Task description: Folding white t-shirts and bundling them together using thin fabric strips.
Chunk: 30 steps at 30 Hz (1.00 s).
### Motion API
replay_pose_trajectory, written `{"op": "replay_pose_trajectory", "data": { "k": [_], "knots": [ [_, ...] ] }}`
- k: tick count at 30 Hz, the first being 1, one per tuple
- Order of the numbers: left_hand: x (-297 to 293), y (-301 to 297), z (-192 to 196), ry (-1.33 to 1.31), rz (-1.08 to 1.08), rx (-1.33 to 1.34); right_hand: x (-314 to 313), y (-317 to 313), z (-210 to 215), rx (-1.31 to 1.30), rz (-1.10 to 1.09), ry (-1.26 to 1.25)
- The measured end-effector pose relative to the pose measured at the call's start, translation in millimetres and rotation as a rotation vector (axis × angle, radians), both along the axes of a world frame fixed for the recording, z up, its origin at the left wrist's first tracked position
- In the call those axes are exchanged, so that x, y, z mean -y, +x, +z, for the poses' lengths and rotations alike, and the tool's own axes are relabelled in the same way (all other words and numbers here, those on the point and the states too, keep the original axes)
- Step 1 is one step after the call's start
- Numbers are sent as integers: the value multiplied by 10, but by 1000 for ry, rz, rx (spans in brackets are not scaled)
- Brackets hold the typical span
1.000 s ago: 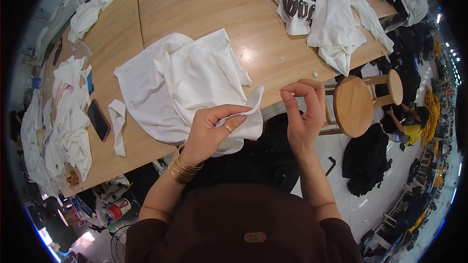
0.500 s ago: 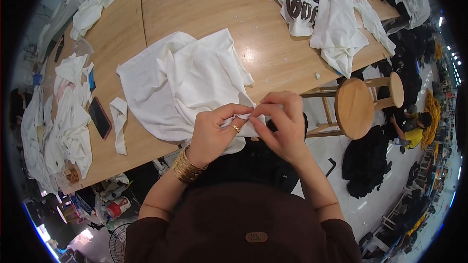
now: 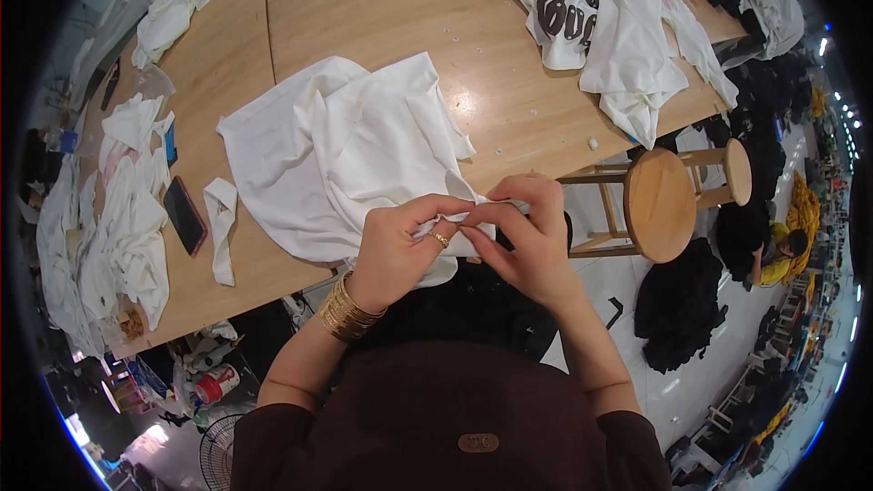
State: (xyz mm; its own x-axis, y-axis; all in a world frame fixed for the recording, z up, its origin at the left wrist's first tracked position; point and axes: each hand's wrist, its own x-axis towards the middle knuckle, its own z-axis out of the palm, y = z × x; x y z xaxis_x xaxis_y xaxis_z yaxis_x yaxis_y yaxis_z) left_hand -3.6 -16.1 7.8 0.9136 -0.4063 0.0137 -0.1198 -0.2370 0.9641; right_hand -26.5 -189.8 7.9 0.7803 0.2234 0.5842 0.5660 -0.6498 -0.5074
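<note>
A large white garment [image 3: 382,123] lies spread in loose folds on the wooden table, its near edge drawn up over the table's front. My left hand [image 3: 400,245], with a ring and gold bangles, grips a bunched edge of the garment. Close against it, my right hand [image 3: 527,236] pinches the same edge between thumb and fingers. The fingertips of both hands meet there, and the exact bit of cloth between them is too small to make out.
Left of the garment lie a white fabric strip [image 3: 221,227], a dark phone [image 3: 185,218] and heaped white cloth [image 3: 127,218]. More white garments [image 3: 627,55] hang at the table's far right edge. Wooden stools [image 3: 660,205], a black cloth pile [image 3: 680,309] and another person [image 3: 782,250] are at right.
My right fingers have shifted slightly at the pinched edge, the index finger curling in nearer the left hand. The garment stays nearly as it was.
</note>
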Motion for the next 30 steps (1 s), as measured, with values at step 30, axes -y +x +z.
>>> {"op": "replay_pose_trajectory", "data": {
  "k": [30],
  "knots": [
    [138,35,-58,21,-48,85,188,-65,-181,-35,-369,248]
  ]
}}
